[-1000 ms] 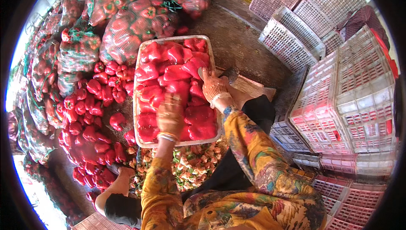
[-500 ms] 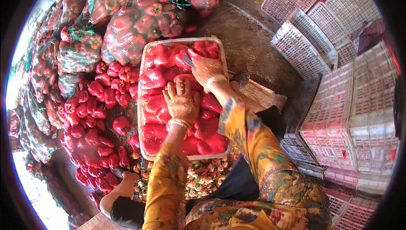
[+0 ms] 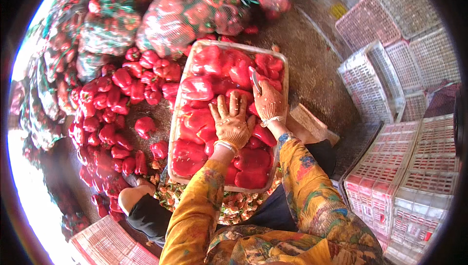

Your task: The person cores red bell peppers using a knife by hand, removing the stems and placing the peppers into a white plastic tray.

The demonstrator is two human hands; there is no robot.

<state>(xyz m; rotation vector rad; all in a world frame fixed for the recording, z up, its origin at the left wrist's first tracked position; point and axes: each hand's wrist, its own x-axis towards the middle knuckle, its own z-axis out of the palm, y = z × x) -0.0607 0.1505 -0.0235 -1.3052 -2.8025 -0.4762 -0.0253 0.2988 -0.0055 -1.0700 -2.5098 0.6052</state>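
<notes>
A shallow pale crate (image 3: 239,47) in front of me is filled with glossy red bell peppers (image 3: 197,88), small pale seeds scattered over some of them. My left hand (image 3: 233,124), in a tan glove, lies on the peppers near the middle with its fingers spread. Toward the crate's right side, my gloved right hand (image 3: 269,102) is closed around a small knife (image 3: 255,79); its handle is hidden in the fist and the blade points up and away. Beneath the crate's near edge lies a heap of cut pepper cores (image 3: 239,210).
Loose red peppers (image 3: 105,133) cover the floor at left. Bulging mesh sacks of peppers (image 3: 190,19) stand behind them. Stacked plastic crates (image 3: 382,167) rise at right, with a tilted white crate (image 3: 368,85) farther back. Another crate (image 3: 105,243) sits at lower left.
My view has shifted, so the crate appears farther right. My right hand with the knife has come nearer and toward the crate's right edge. The left hand stays flat on the peppers.
</notes>
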